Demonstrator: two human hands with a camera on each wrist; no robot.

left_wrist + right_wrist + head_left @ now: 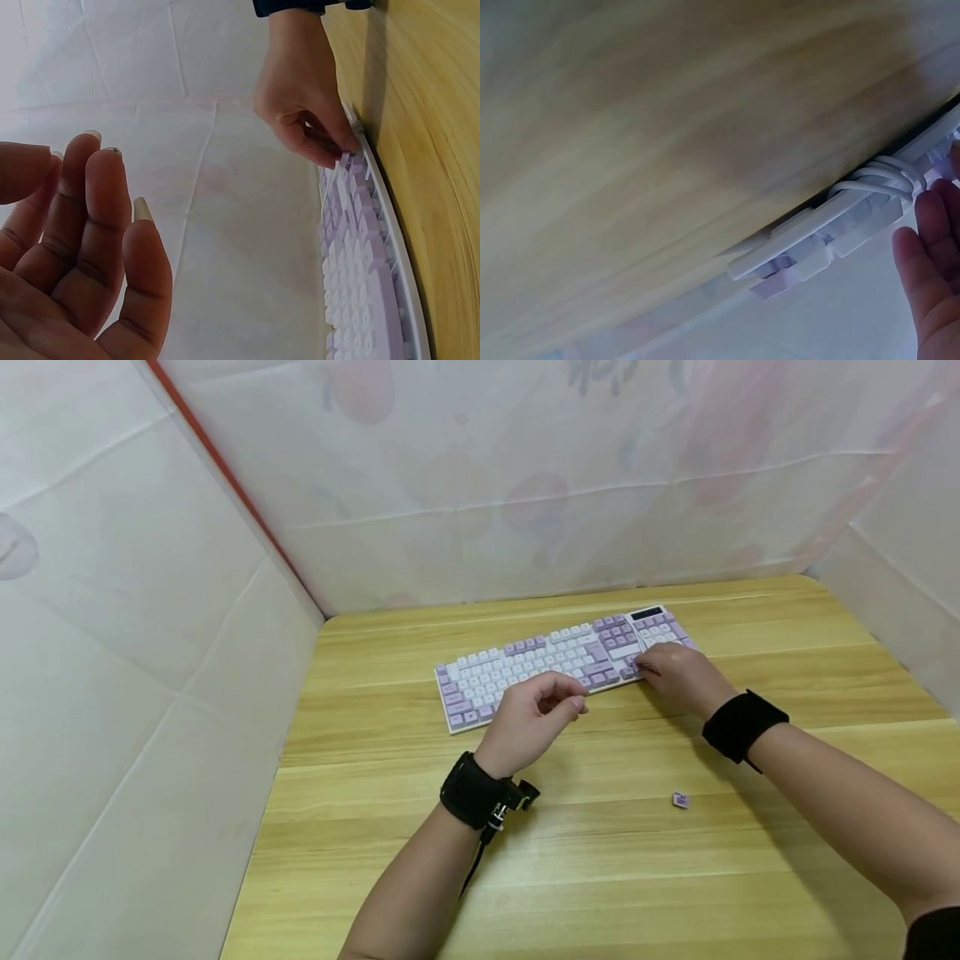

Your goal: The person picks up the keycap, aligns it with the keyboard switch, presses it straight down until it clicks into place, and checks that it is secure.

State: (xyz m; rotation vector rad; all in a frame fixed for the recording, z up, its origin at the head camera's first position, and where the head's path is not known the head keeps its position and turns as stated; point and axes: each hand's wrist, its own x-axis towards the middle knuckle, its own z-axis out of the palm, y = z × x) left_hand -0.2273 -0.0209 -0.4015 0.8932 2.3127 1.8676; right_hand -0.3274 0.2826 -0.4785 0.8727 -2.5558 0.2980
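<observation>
A white and purple keyboard [517,672] lies at a slant on the wooden table. Over its right part, my right hand [681,675] has thumb and index finger closed around a small purple keycap [346,156] near the front edge; the fingertips partly hide it. A white cable [881,178] loops around the keyboard beside that hand's fingers. My left hand [528,718] hovers before the keyboard's front edge, fingers loosely bent and holding nothing visible. A loose purple piece, apparently a keycap [680,800], rests on the table nearer to me.
Pale printed sheets [480,502] stand behind and at both sides of the table [360,860]. Each wrist wears a black band [471,789], and a thin cable hangs from the left one. A small dark display [647,612] sits at the keyboard's far right.
</observation>
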